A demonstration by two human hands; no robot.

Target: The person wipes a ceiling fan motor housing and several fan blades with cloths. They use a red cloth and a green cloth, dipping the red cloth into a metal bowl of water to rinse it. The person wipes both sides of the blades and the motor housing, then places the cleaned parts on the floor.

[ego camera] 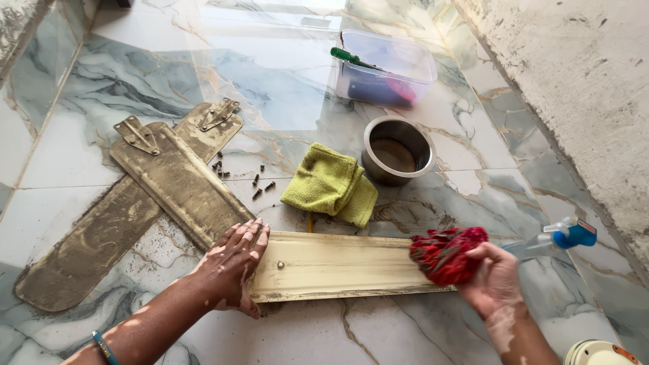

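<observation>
A pale cream fan blade lies flat on the marble floor, running left to right just in front of the person. The left hand rests palm down on its left end, fingers straight and pressed close together, which looks meant to pin the blade so it cannot slide. The right hand is bunched around a red cloth, fingers closed on it, and presses the cloth against the right end of the blade, where the surface looks cleaner than the grimy edges.

Just behind the blade sits a folded yellow-green towel, and beside that a steel bowl, both near enough to reach. A few dark screws are scattered on the tiles near the towel. To the left, two dusty brown blades lie crossed one over the other, their metal brackets pointing away. A spray bottle with a blue nozzle lies near the right hand by the wall. Further back stands a clear plastic tub with a green-handled screwdriver across it.
</observation>
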